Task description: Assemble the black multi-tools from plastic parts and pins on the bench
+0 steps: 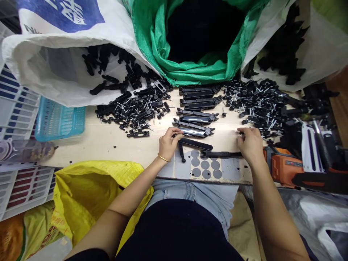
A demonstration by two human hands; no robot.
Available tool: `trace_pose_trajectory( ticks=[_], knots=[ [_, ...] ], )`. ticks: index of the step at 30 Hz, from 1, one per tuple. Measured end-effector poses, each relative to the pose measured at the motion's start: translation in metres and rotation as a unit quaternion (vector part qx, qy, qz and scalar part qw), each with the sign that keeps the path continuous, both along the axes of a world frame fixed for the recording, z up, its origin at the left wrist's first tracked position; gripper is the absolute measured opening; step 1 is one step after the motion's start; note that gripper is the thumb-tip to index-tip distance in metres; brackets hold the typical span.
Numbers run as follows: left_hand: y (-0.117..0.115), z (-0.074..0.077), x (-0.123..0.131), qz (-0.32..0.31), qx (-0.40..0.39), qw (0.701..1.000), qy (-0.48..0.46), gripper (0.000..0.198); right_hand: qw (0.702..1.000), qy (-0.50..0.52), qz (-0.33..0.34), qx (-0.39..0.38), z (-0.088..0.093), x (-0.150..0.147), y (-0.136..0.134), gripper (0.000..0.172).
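Note:
My left hand (169, 143) is closed in a pinch at the left end of a flat black bar (197, 144), where a short black link (182, 152) hangs down toward the table's front edge. My right hand (250, 145) is closed, with a small black part (241, 133) at its fingertips, too small to make out fully. Just below and left of that hand lies a black forked arm (220, 154). Beyond my left hand, several black bracket arms (197, 117) lie in a column running away from me. A single black-headed screw (224, 112) lies right of them.
Piles of black-headed screws (261, 105) and black links (136, 112) flank the column. Behind stand a white sack (16, 50) and a green sack (152, 47). An orange power tool (284, 165) lies right; a blue basket (59, 117) and yellow bag (100, 170) are left.

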State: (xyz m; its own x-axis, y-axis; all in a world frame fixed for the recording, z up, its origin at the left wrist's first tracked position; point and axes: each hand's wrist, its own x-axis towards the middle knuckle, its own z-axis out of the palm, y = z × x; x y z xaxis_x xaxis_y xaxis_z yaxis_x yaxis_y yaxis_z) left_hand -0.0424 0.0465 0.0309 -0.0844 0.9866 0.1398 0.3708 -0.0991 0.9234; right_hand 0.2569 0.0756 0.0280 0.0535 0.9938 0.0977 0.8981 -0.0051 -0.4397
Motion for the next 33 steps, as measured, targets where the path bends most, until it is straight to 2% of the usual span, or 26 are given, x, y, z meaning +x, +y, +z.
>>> trace_pose_trajectory(
  ticks=[3, 6, 8, 10, 12, 15, 17, 21, 24, 30, 33],
  knots=[
    [0.002, 0.003, 0.000, -0.081, 0.073, 0.979, 0.170, 0.008, 0.994, 0.106, -0.019, -0.015, 0.018, -0.017, -0.013, 0.032],
    [0.001, 0.000, -0.006, -0.137, 0.077, 0.955, 0.251, 0.013, 0.959, 0.281, -0.032, -0.030, 0.033, -0.038, -0.030, 0.025],
    [-0.003, -0.003, -0.014, -0.168, 0.072, 0.951, 0.251, 0.023, 0.928, 0.369, -0.044, -0.021, 0.036, -0.051, -0.041, 0.020],
    [-0.008, -0.006, -0.020, -0.183, 0.080, 0.953, 0.226, 0.033, 0.914, 0.403, -0.052, -0.011, 0.033, -0.062, -0.050, 0.019],
    [-0.015, -0.007, -0.025, -0.165, 0.074, 0.964, 0.196, 0.034, 0.909, 0.413, -0.060, -0.006, 0.026, -0.071, -0.055, 0.020],
    [-0.020, -0.008, -0.025, -0.118, 0.027, 0.981, 0.151, 0.023, 0.892, 0.443, -0.093, 0.007, 0.010, -0.082, -0.058, 0.025],
    [-0.021, -0.009, -0.023, -0.108, 0.006, 0.986, 0.129, 0.018, 0.892, 0.437, -0.109, 0.031, -0.001, -0.087, -0.059, 0.027],
    [-0.017, -0.010, -0.023, -0.111, 0.002, 0.986, 0.121, 0.016, 0.923, 0.354, -0.104, 0.112, -0.013, -0.091, -0.060, 0.025],
    [-0.016, -0.010, -0.025, -0.116, 0.007, 0.985, 0.124, 0.016, 0.924, 0.346, -0.103, 0.126, -0.018, -0.092, -0.057, 0.026],
    [-0.015, -0.009, -0.025, -0.119, 0.015, 0.985, 0.127, 0.014, 0.942, 0.297, -0.081, 0.130, -0.018, -0.092, -0.049, 0.023],
    [-0.016, -0.007, -0.024, -0.119, 0.011, 0.985, 0.125, 0.013, 0.963, 0.216, -0.051, 0.156, -0.012, -0.090, -0.050, 0.018]
  ],
)
